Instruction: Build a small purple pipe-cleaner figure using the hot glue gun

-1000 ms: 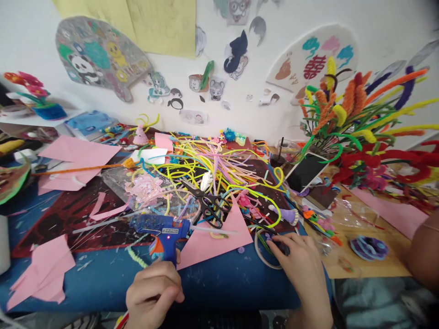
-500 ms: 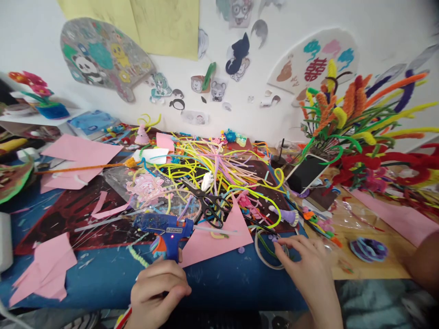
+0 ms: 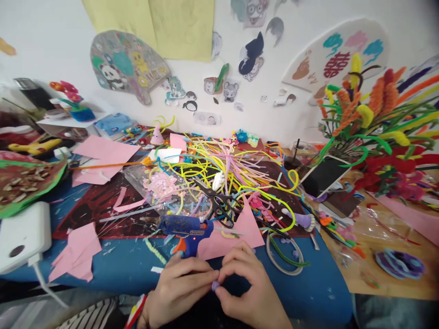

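Note:
My left hand (image 3: pixel 183 285) and my right hand (image 3: pixel 252 290) meet at the near table edge. Their fingertips pinch a small purple piece (image 3: pixel 215 286), mostly covered by the fingers. Just beyond my left hand is a blue glue gun (image 3: pixel 185 228) with a small red light; its handle end is hidden by that hand. Pink paper (image 3: pixel 229 244) lies behind the fingers, with black-handled scissors (image 3: pixel 219 205) beyond it. To the right of my right hand are a clear ring (image 3: pixel 270 256) and a green pipe cleaner (image 3: pixel 284 257).
A tangle of yellow and pink pipe cleaners (image 3: pixel 226 160) covers the table's middle. A white charger box (image 3: pixel 25 237) with a cable stands left, near pink paper scraps (image 3: pixel 80 251). Right are a phone (image 3: pixel 322 178), pipe-cleaner flowers (image 3: pixel 370 109) and a purple coiled piece (image 3: pixel 399 263).
My right hand has moved left from beside the clear ring to meet my left hand, and both now pinch the purple piece. The view has swung left.

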Demonstrator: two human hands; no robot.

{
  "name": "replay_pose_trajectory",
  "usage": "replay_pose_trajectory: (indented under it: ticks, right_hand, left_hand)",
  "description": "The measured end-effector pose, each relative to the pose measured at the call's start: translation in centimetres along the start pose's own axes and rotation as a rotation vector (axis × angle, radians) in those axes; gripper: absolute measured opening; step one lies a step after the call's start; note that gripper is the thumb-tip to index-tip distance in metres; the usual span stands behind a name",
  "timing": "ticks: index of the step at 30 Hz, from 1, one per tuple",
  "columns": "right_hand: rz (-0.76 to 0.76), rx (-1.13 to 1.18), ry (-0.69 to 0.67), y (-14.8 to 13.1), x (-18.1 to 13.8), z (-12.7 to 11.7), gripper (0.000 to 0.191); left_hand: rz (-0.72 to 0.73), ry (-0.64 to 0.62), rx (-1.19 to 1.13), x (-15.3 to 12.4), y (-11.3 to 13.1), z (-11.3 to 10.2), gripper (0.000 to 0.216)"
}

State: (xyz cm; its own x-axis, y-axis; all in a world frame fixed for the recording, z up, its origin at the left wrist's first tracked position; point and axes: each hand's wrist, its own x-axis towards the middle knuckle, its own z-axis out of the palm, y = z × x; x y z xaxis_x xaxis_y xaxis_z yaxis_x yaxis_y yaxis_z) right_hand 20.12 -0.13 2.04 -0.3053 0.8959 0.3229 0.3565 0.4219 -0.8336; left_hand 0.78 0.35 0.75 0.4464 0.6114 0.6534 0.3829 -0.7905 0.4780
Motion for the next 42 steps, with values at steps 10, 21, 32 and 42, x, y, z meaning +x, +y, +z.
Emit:
replay_pose_trajectory:
  ticks: [10, 21, 32, 42]
  right_hand:
    - [0.187, 0.46, -0.143, 1.5, 0.2, 0.9, 0.007]
    - [0.488, 0.962, 0.11, 1.5, 1.1, 7.7, 0.042]
    - [0.272, 1.111, 0.15, 3.1, 0.1, 8.9, 0.033]
    - [0.306, 1.026, 0.066, 5.2, -2.3, 9.6, 0.045]
  left_hand:
    - [0.054, 0.035, -0.05, -0.6, 0.1, -0.6, 0.012]
    - [-0.037, 0.003, -0.566, -0.3, 0.5, 0.3, 0.013]
    - [-0.457, 0.511, -0.788, -1.8, -1.2, -1.5, 0.02]
    - [-0.484, 0.604, -0.441, -2.5, -2.1, -3.0, 0.023]
